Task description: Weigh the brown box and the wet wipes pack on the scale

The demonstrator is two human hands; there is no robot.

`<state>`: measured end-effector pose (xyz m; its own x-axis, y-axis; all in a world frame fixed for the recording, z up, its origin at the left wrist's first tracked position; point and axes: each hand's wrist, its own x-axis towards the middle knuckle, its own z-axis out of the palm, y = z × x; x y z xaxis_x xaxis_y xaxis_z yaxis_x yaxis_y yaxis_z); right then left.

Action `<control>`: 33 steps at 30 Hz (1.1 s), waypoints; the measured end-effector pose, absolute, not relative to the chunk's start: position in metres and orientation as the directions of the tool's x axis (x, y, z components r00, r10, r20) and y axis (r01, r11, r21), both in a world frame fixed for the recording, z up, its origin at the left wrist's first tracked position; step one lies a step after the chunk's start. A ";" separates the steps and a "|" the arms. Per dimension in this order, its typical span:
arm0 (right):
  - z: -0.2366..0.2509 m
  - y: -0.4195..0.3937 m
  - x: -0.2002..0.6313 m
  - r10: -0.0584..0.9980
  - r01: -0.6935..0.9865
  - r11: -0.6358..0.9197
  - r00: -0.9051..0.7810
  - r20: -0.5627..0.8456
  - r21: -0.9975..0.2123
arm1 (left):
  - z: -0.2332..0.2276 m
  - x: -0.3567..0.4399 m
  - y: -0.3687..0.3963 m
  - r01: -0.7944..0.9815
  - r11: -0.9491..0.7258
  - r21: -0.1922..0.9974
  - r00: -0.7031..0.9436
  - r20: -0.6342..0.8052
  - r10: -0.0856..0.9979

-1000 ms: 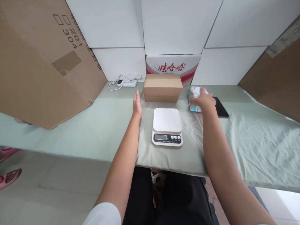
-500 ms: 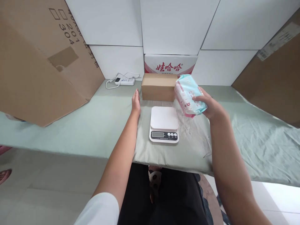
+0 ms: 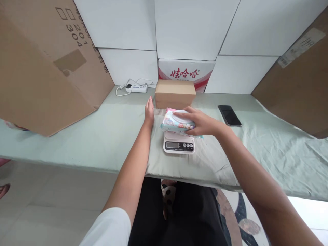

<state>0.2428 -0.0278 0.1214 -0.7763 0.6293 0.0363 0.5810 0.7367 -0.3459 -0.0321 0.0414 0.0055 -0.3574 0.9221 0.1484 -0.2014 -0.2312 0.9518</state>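
One wipes pack [image 3: 176,123] now sits on the scale [image 3: 179,145], right hand [image 3: 202,122] fingers wrapped around it; half a second ago it was airborne. Left hand [image 3: 149,112] stays flat, open, left of the scale.

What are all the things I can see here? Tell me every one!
wipes pack: one, pastel blue and pink, on the scale, under the right hand
scale: one, white, middle of the table
small box: one, brown, behind the scale
phone: one, black, right of the scale
power strip: one, white, back left by the wall
big boxes: two, brown, far left and far right
cloth: one, pale green, covering the table
left hand: flat on the cloth
right hand: holding the wipes pack
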 end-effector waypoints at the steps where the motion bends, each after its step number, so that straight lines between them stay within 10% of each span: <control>1: 0.121 -0.027 0.243 0.615 0.571 0.751 -0.787 0.038 -0.331 | 0.005 -0.032 0.042 -0.201 -0.235 0.951 -0.358 0.151 0.921; 15: 0.106 -0.043 0.259 0.781 0.695 0.599 -0.617 0.097 -0.398 | 0.004 -0.034 0.040 -0.205 -0.217 0.954 -0.328 0.142 0.934; 33: 0.081 -0.033 0.289 0.774 0.457 0.618 -0.499 0.390 -0.640 | 0.006 -0.037 0.036 -0.181 -0.226 0.957 -0.350 0.152 0.924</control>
<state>0.2891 -0.0332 0.0813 -0.4990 0.7738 0.3903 0.4574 0.6177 -0.6397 -0.0371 0.0361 0.0062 -0.3502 0.9243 0.1519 -0.1814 -0.2260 0.9571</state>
